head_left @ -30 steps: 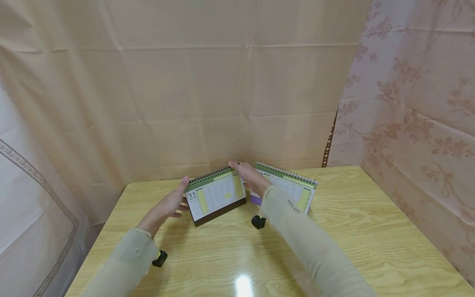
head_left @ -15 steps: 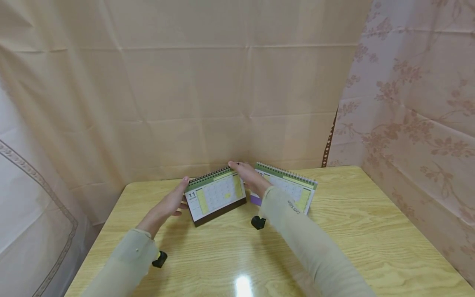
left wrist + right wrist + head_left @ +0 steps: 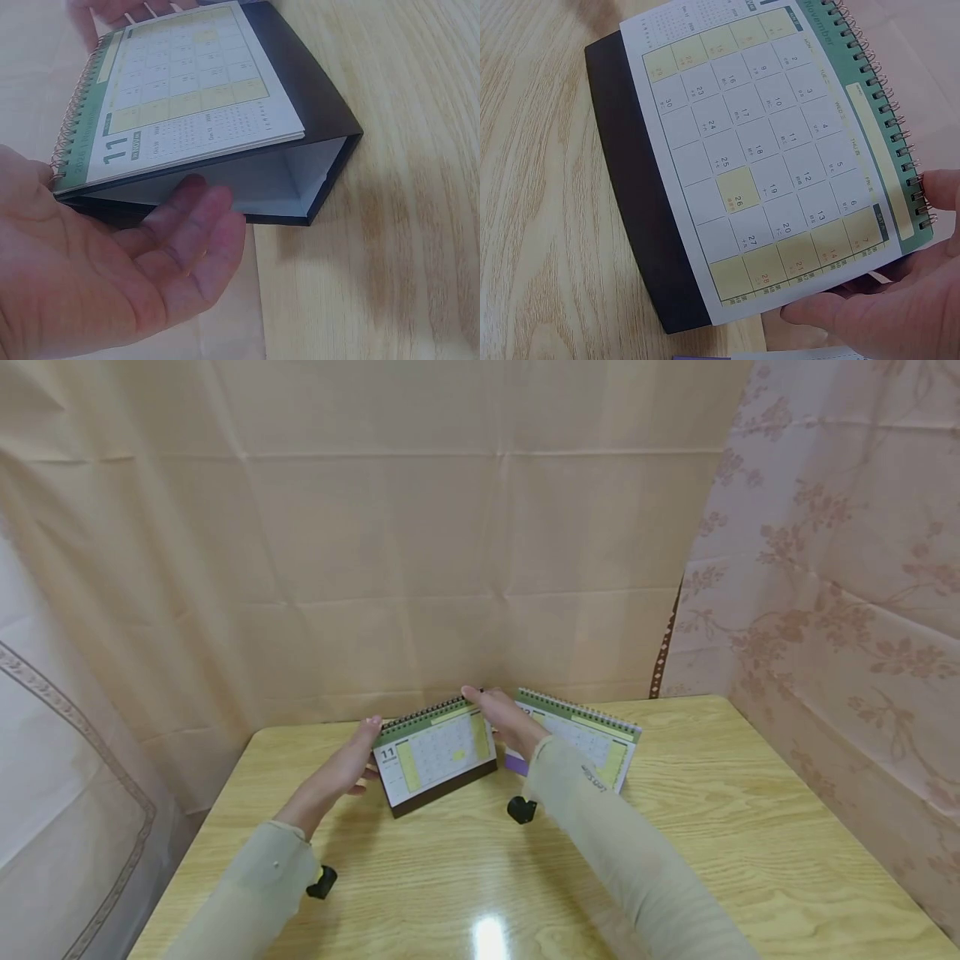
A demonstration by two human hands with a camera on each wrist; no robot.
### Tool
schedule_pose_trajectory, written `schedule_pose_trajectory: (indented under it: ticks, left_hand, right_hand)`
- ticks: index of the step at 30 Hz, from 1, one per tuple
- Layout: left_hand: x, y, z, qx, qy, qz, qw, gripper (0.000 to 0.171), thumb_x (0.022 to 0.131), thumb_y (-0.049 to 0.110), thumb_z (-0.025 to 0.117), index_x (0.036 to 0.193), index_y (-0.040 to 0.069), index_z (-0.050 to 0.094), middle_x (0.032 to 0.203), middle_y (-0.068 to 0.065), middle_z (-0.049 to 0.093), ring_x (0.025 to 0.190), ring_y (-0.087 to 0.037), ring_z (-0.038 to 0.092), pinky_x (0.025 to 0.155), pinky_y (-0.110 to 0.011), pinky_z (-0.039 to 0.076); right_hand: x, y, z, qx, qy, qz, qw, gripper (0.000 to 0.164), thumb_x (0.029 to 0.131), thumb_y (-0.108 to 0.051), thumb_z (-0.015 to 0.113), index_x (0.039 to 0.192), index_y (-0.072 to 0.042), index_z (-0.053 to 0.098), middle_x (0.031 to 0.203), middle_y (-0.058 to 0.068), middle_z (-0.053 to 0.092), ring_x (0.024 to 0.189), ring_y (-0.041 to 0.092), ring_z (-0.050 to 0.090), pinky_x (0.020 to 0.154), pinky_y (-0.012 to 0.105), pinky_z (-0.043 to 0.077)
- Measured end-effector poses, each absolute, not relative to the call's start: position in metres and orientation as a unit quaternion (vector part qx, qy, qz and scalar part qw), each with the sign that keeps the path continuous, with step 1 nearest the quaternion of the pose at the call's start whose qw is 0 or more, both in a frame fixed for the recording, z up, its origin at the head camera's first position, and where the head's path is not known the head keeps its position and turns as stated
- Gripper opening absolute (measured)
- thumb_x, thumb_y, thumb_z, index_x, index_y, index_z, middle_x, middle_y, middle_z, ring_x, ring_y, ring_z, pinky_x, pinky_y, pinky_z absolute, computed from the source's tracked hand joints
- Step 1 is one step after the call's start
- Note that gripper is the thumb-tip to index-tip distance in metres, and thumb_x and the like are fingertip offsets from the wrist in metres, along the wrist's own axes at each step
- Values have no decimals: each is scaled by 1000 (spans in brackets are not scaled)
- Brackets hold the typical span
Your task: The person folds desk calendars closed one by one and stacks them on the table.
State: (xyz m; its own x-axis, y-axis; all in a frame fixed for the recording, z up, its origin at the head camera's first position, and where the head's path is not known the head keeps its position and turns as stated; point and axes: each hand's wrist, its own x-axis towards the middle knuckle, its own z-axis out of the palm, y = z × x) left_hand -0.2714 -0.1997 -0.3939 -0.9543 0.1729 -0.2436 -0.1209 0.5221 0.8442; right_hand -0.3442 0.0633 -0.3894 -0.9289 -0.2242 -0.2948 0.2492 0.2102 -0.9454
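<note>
A desk calendar (image 3: 438,750) with a green header, black coil binding and dark brown base stands tilted on the table, opened at month 11. At its left end, my left hand (image 3: 339,774) grips the upper corner, thumb by the coil. In the left wrist view, that hand's fingers (image 3: 214,247) curl at the open side of the triangular stand. My right hand (image 3: 513,720) holds the upper right corner, thumb over the coil and other fingers partly hidden behind. A second desk calendar (image 3: 581,737), with pale coil and purple base, stands to the right, partly covered by the right forearm.
The wood-grain table (image 3: 420,868) ends at a beige curtain (image 3: 450,543) close behind the calendars. A pink floral curtain (image 3: 862,610) borders the right side. Black wrist cameras (image 3: 522,810) hang below both wrists.
</note>
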Motion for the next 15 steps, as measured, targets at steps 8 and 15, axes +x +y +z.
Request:
schedule_pose_trajectory:
  ticks: [8, 15]
  left_hand:
    - [-269, -202, -388, 7, 854, 497, 155, 81, 105, 65, 18, 162, 17, -13, 121, -25, 56, 112, -46, 58, 78, -46, 52]
    - [-266, -202, -380, 9, 850, 500, 166, 75, 106, 63, 21, 160, 30, -19, 117, -25, 57, 84, -35, 63, 71, -48, 57]
  right_hand:
    - [-344, 63, -389, 14, 754, -628, 192, 87, 102, -56, 51, 162, -6, 15, 170, 8, -2, 153, 35, 9, 117, 63, 18]
    - [-342, 62, -386, 21, 733, -649, 201, 82, 104, -51, 52, 163, -9, 15, 170, 4, -3, 153, 38, 3, 101, 80, 24]
